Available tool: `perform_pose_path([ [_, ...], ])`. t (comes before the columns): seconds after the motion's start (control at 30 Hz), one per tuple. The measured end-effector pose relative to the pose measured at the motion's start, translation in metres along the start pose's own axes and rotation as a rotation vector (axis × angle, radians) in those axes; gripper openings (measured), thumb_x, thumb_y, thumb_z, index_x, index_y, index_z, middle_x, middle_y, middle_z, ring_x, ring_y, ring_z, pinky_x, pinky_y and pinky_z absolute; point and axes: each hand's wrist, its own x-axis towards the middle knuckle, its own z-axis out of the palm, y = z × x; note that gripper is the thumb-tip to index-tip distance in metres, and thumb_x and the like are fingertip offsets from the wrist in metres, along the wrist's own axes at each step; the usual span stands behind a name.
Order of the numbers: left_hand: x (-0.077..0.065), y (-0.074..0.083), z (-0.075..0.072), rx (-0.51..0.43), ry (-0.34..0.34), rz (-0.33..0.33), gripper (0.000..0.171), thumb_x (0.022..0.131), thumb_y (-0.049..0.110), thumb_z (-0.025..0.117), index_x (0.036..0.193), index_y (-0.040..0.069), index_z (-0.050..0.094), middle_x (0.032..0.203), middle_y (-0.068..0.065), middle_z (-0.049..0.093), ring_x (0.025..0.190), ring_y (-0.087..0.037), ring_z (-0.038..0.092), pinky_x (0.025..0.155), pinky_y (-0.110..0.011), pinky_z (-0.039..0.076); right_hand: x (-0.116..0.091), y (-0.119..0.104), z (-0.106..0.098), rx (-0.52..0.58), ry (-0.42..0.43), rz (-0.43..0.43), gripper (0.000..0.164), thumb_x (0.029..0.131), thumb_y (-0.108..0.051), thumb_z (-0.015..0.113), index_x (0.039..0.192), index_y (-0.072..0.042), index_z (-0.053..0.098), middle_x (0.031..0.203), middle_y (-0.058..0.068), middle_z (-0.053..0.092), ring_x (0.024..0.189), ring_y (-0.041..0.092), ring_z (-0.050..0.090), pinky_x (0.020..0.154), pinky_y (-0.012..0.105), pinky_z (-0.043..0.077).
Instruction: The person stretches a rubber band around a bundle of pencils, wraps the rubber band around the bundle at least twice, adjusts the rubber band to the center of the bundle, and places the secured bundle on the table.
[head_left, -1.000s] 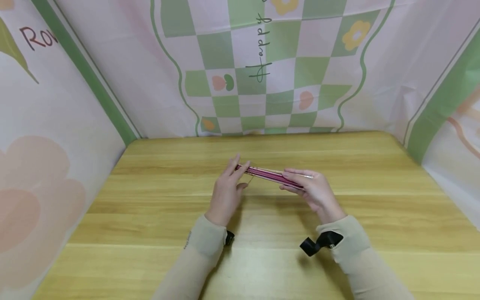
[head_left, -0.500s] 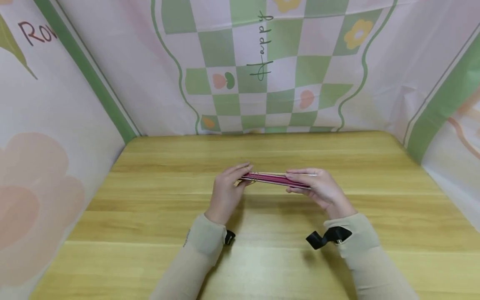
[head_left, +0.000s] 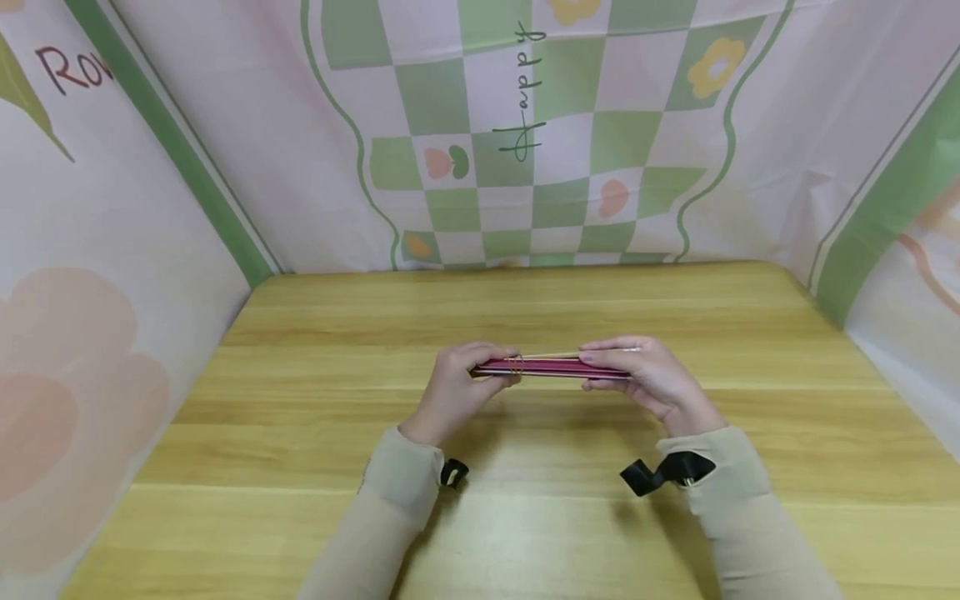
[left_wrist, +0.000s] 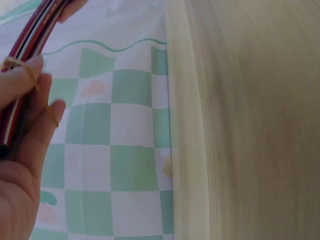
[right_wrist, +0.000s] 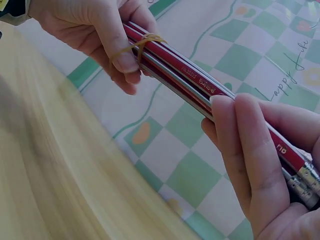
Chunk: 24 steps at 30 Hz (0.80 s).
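A bundle of red pencils (head_left: 551,367) with dark and silvery stripes spans between both hands, raised over the table. My right hand (head_left: 660,379) grips its right end; silver ferrules (right_wrist: 302,185) show beside the palm in the right wrist view. The left hand (head_left: 453,387) holds the other end between thumb and fingers. A thin tan rubber band (right_wrist: 145,42) wraps the pencils near that end. Part of the band stretches off the bundle and over a left-hand digit, also visible in the left wrist view as a loop (left_wrist: 32,75) across the fingers.
The wooden table (head_left: 525,533) extends beneath both forearms. Behind it hangs a green-and-white checked cloth (head_left: 502,208), with printed cloth walls (head_left: 112,217) at the sides. Black straps (head_left: 667,473) sit at the wrists.
The left fingers, spread and raised a second ago, have come down and closed around the pencils' left end at the band. The bundle has levelled, and the right hand has shifted slightly right.
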Motion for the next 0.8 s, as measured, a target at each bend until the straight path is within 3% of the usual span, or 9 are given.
perform_pose_path([
  [0.2,0.0,0.002,-0.002,-0.245,-0.084,-0.242,0.03,0.08,0.004,0.081,0.109,0.004,0.075,0.102,-0.014,0.075,0.077,-0.012,0.068,0.064,-0.028,0.058,-0.002,-0.003,-0.001,-0.005,-0.037,-0.032,0.024,0.093,0.006,0.062,0.089,-0.01,0.079,0.094,0.007,0.075,0.077,0.022,0.074,0.074,0.029,0.061],
  [0.3,0.0,0.0,-0.001,-0.391,-0.105,-0.376,0.034,0.08,0.003,0.081,0.113,0.004,0.074,0.103,-0.014,0.075,0.075,-0.009,0.068,0.066,-0.033,0.059,-0.003,-0.004,0.0,-0.003,-0.042,-0.032,0.024,0.093,0.006,0.062,0.089,-0.01,0.079,0.094,0.008,0.075,0.076,0.021,0.074,0.073,0.029,0.061],
  [0.4,0.0,-0.004,0.0,-0.486,-0.104,-0.468,0.037,0.079,0.002,0.081,0.115,0.004,0.072,0.105,-0.012,0.075,0.08,-0.01,0.07,0.073,-0.031,0.059,-0.004,-0.004,0.0,-0.004,-0.039,-0.029,0.024,0.093,0.006,0.062,0.089,-0.01,0.079,0.093,0.008,0.075,0.075,0.021,0.074,0.073,0.029,0.061],
  [0.63,0.0,-0.008,0.007,-0.641,-0.064,-0.596,0.035,0.079,0.003,0.081,0.113,0.006,0.073,0.103,-0.003,0.077,0.093,-0.015,0.072,0.091,-0.032,0.054,-0.004,-0.005,0.0,-0.003,-0.017,-0.027,0.024,0.093,0.005,0.062,0.088,-0.011,0.079,0.091,0.009,0.074,0.071,0.022,0.075,0.071,0.027,0.061],
  [0.8,0.0,-0.009,0.006,-0.606,-0.048,-0.592,0.036,0.079,0.004,0.082,0.114,0.005,0.073,0.102,-0.004,0.077,0.09,-0.014,0.072,0.091,-0.032,0.054,-0.003,-0.004,0.002,-0.016,-0.007,-0.044,0.024,0.093,0.005,0.062,0.087,-0.011,0.079,0.09,0.008,0.075,0.072,0.023,0.075,0.073,0.03,0.061],
])
